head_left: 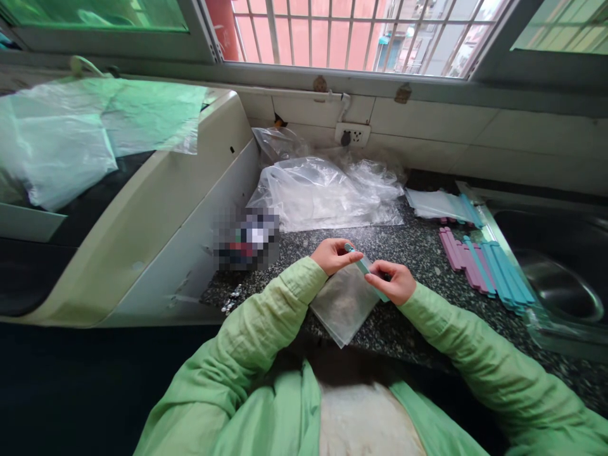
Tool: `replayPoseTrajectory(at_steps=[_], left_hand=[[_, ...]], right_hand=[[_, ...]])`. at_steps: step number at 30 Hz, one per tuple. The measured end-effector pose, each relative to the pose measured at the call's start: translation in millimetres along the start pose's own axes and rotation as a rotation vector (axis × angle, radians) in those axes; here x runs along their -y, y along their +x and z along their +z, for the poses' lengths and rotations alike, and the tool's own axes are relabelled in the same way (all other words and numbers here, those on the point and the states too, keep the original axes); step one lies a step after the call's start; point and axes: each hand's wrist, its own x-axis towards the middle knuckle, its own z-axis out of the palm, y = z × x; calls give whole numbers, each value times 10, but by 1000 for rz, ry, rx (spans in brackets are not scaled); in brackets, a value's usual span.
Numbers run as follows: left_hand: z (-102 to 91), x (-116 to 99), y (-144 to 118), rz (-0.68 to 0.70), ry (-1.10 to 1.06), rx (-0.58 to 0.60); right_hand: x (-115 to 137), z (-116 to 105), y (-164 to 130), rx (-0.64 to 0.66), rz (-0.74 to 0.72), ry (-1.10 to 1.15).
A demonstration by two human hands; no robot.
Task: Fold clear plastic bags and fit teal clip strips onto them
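Between my two hands is a teal bag-sealing clip, a long narrow plastic strip with a rounded end. My left hand pinches its upper end with thumb and fingers. Lower along the same strip, my right hand grips it with bent fingers. A clear plastic bag hangs from the clip toward the counter's front edge; whether its mouth sits inside the clip is hidden by my fingers. To the right lie several pink clips and several teal clips in a row.
A stack of clear bags with clips lies by the sink. Crumpled plastic bags cover the back of the speckled counter. At left stands a large beige machine; small shiny pieces lie near it.
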Motion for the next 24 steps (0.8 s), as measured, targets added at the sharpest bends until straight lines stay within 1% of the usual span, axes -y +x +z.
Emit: replayPoseTrajectory(at_steps=[17,24], left_hand=[[15,-47,-1,-36,-76,-11],[3,-49,-2,-10,13,-9]], right_hand=[[6,7,-2,-20,-20,-39],[4,11,8,-22,-4,-40]])
